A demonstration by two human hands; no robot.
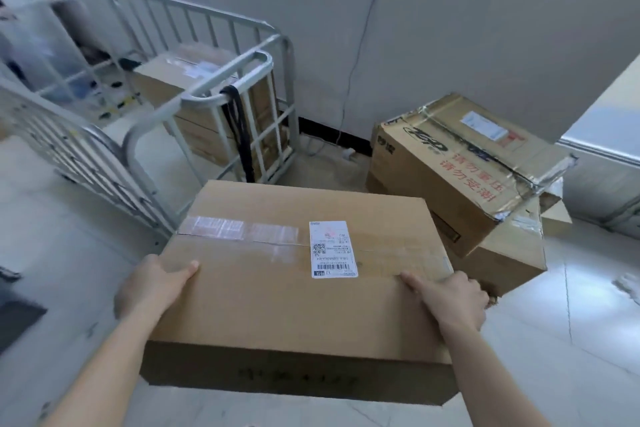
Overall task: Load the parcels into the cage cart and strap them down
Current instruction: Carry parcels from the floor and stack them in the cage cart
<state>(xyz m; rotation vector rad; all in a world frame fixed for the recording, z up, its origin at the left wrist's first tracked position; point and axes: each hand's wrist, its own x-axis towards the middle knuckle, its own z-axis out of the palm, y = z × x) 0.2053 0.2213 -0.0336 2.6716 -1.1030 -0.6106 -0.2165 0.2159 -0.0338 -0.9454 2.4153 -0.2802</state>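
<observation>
Between your hands you're carrying the parcel [298,308], left hand [152,284] and right hand [450,298] gripping its sides. Ahead of them, the cage cart [225,83] rail is likely threatening a snag.

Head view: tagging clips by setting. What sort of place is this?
Probably a parcel depot: a metal cage cart holding boxes, taped cartons on the floor, a carried parcel with a shipping label.

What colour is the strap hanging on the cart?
Black. The head view shows the strap hanging from the cart rail.
</observation>
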